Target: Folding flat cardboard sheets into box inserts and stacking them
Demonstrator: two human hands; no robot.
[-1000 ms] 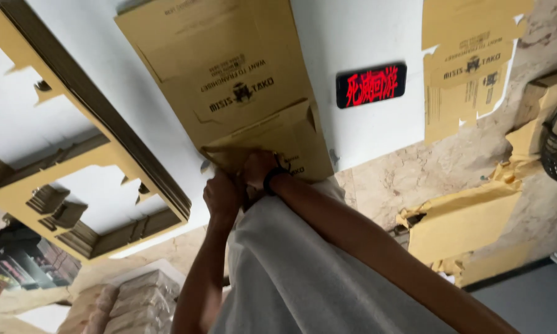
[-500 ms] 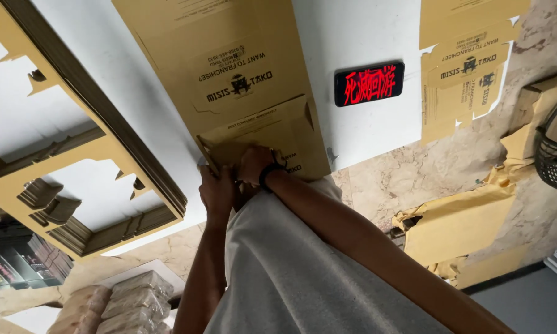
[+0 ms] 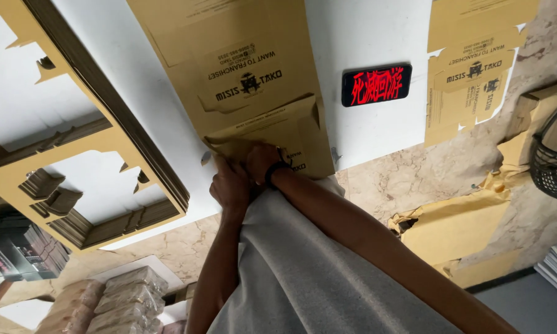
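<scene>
A flat brown cardboard box blank (image 3: 229, 55) lies on a white table (image 3: 365, 136) in front of me. Its near flap (image 3: 284, 133) is folded up and over. My left hand (image 3: 229, 185) presses and grips the flap's near edge on the left. My right hand (image 3: 261, 162), with a black band on the wrist, grips the same edge just beside it; the two hands touch. My grey shirt (image 3: 303, 284) fills the lower middle and hides the table's near edge.
A thick stack of die-cut cardboard blanks (image 3: 105, 148) lies at the left. A black phone with red characters (image 3: 376, 85) and another blank (image 3: 470, 68) lie to the right. A black wire basket (image 3: 553, 154), crumpled brown paper (image 3: 458, 222) and wrapped bundles (image 3: 105, 303) are on the marble floor.
Both hands have stayed on the flap's edge and shifted slightly forward along it. The view has barely moved.
</scene>
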